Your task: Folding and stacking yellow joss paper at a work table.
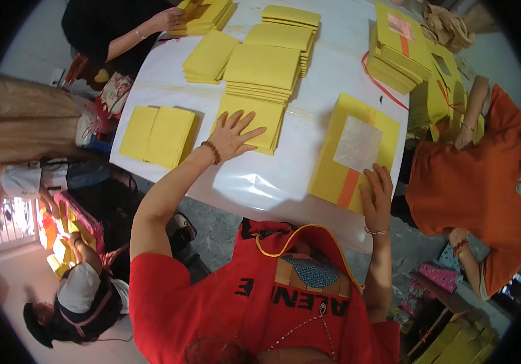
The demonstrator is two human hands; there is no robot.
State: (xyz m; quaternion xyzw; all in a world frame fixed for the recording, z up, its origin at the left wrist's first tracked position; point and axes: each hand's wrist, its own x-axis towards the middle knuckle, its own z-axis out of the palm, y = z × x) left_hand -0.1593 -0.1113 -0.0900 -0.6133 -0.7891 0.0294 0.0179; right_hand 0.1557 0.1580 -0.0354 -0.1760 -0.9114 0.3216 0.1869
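Note:
My left hand (234, 134) lies palm down with spread fingers on the nearest stack of yellow paper (266, 130). That stack is the front one in an overlapping row, with more yellow paper (263, 64) behind it. At the table's right side, my right hand (377, 191) rests its fingers on the near right edge of a yellow paper bundle (330, 155). This bundle has a pale silvery rectangle (359, 144) and an orange strip on top. Neither hand grips anything.
Two overlapping yellow stacks (157, 136) lie at the table's left. A tall yellow bundle (400, 51) with a red cord (377, 85) stands far right. A co-worker's hand (166, 19) touches paper far left. A person in orange (470, 176) stands at the right. The white-covered table (236, 188) curves near me.

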